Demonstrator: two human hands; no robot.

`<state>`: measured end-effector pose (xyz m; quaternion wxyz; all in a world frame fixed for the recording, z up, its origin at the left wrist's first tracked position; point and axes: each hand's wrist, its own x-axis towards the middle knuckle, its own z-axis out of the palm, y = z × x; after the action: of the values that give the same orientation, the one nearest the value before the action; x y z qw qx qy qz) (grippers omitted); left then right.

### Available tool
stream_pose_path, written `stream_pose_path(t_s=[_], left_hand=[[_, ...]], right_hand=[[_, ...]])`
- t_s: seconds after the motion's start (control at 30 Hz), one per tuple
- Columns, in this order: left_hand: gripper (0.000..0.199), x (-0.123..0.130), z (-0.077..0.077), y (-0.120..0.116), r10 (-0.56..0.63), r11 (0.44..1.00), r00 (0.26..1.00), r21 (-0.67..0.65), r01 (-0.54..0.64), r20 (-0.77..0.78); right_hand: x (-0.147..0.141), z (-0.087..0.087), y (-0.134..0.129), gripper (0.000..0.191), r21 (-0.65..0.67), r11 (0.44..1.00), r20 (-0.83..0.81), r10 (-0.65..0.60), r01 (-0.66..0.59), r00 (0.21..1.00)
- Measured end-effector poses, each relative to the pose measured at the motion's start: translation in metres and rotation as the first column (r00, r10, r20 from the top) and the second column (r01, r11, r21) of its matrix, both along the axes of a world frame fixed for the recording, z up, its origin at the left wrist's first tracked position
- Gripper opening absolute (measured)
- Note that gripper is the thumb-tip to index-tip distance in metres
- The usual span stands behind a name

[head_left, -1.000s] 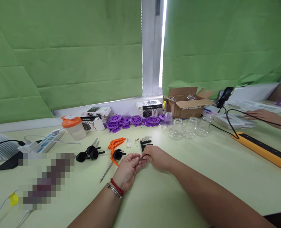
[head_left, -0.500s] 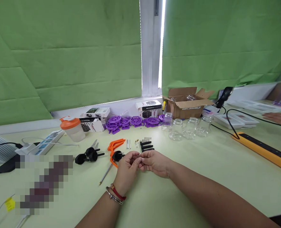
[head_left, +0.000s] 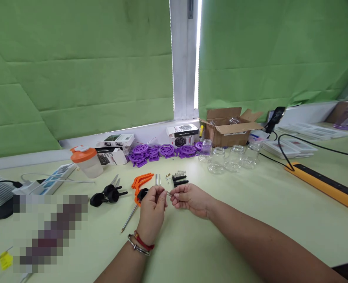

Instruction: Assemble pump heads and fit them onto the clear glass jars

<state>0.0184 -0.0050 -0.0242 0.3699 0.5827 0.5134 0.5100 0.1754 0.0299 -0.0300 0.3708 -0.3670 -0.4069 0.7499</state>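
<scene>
A small metal spring (head_left: 168, 193) is stretched between my two hands above the table. My left hand (head_left: 152, 205) pinches its left end with thumb and fingers. At the other end, the closed fingertips of my right hand (head_left: 189, 199) grip it. Just beyond lie black plastic parts (head_left: 180, 181), more springs (head_left: 181, 173), tiny brass-coloured pieces (head_left: 167, 175) and two metal pins (head_left: 158, 179). Left of them sit orange plastic parts (head_left: 142, 179) and a metal rod (head_left: 129, 219) with a pointed tip. Part of a black piece (head_left: 143, 193) is hidden behind my left hand.
Black scoop-like parts (head_left: 112, 193) lie at left, near an orange-lidded cup (head_left: 87, 162) and a power strip (head_left: 59, 177). Purple plastic parts (head_left: 166, 151), clear jars (head_left: 217, 160) and a cardboard box (head_left: 233, 134) line the back. An orange-and-black bar (head_left: 324, 186) is at right.
My fingertips have drawn slightly apart, so the spring between them now shows. Another person's hand at the far right has left the view.
</scene>
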Motion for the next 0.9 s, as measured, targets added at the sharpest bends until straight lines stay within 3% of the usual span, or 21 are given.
stream_pose_path(t_s=[0.1,0.23,0.37,0.47,0.73,0.9], left_hand=[[0.020,-0.002,0.001,0.000,0.071,0.997,0.997,0.027,-0.071,0.008],[0.020,-0.004,0.003,0.000,0.064,0.998,0.998,0.029,-0.064,-0.017],[0.020,-0.004,0.004,-0.001,0.034,0.999,0.999,0.028,-0.034,-0.016],[0.020,-0.004,0.004,-0.003,0.013,0.999,1.000,0.030,-0.012,-0.005],[0.018,-0.002,0.008,-0.005,-0.042,0.999,0.998,0.007,0.042,-0.040],[0.019,-0.001,0.009,-0.004,-0.032,0.999,0.999,-0.001,0.032,-0.022]], right_hand=[[0.009,0.002,0.013,0.015,0.177,0.975,0.170,-0.165,0.134,0.972],[0.022,0.003,0.044,0.011,0.490,0.849,0.384,-0.413,0.197,0.826],[0.020,0.006,0.072,0.012,0.743,0.664,0.597,-0.599,-0.084,0.534],[0.010,0.005,0.084,0.017,0.746,0.600,0.664,-0.647,-0.288,0.375],[0.005,-0.011,0.091,0.023,0.691,0.639,0.721,-0.576,-0.338,0.386],[0.005,-0.011,0.088,0.025,0.664,0.620,0.747,-0.549,-0.417,0.374]])
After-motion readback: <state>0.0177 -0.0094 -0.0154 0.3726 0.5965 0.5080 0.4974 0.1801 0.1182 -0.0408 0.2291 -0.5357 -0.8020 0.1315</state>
